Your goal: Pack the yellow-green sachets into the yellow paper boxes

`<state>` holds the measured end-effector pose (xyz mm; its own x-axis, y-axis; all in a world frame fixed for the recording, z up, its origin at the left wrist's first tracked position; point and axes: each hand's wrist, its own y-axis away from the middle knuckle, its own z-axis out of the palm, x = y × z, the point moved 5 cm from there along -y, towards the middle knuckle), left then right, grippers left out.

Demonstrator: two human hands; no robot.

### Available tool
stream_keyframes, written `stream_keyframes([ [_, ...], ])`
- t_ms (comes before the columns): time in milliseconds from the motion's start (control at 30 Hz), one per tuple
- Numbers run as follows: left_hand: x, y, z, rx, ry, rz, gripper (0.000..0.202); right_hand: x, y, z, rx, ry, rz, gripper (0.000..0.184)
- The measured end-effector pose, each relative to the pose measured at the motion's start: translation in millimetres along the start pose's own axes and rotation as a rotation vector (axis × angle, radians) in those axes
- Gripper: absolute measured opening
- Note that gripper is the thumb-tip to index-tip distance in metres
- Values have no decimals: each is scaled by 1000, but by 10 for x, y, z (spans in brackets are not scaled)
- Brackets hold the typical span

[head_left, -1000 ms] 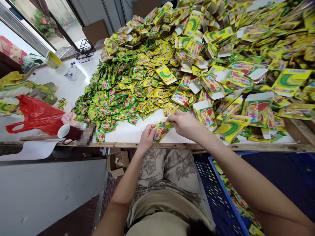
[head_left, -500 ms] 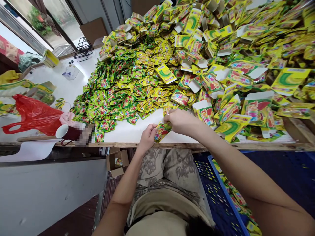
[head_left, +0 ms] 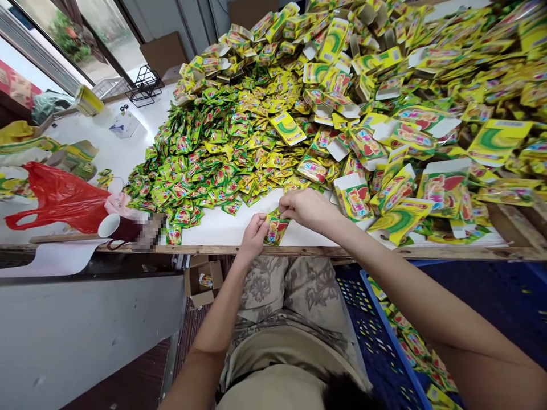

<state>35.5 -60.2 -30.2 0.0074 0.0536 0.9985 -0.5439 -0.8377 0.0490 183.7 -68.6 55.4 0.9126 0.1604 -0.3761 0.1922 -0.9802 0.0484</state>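
Note:
Over the front edge of the table, my left hand (head_left: 255, 234) grips a small green and yellow candy box (head_left: 276, 230) by its left side, thumb against it. Red fruit and bright lettering show on the box. My right hand (head_left: 304, 207) is closed at the box's upper end, fingertips pinched against it; anything small between them is hidden. Just beyond the hands spreads a heap of small green and yellow sachets (head_left: 205, 151). Right of my right hand lie flattish candy boxes, among them one with a white flap up (head_left: 354, 196).
A large pile of yellow boxes (head_left: 333, 40) covers the back and right. On the left are a red plastic bag (head_left: 64, 196), a dark mug (head_left: 123, 229) and a black wire rack (head_left: 145, 85). Below right stands a blue crate (head_left: 387, 330) holding filled boxes; below left, a cardboard box (head_left: 203, 285).
Both hands have shifted slightly left with the box, which now stands more upright with its front showing. My right fingers remain at its upper end.

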Motion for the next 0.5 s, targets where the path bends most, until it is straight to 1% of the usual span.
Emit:
stream_keyframes([
  [67, -5, -8, 0, -6, 44, -7, 40, -8, 17, -17, -33, -2, -13, 17],
  [133, -7, -9, 2, -16, 80, -7, 40, -29, 17, -15, -88, -47, -68, 20],
  [200, -2, -4, 4, -26, 94, -5, 38, -44, -1, -3, -123, -119, -103, 18],
  [233, 2, -1, 6, -31, 95, -5, 37, -43, -15, 3, -122, -157, -92, 16],
  [300, 11, 7, 13, -42, 89, -11, 36, -29, -44, 12, -91, -218, -35, 13],
  [367, 21, 8, 26, -54, 88, -21, 35, -28, -62, 7, -45, -225, 7, 12],
  [500, 39, -9, 46, -69, 111, -26, 38, -101, -64, -52, 21, -91, -78, 17],
])
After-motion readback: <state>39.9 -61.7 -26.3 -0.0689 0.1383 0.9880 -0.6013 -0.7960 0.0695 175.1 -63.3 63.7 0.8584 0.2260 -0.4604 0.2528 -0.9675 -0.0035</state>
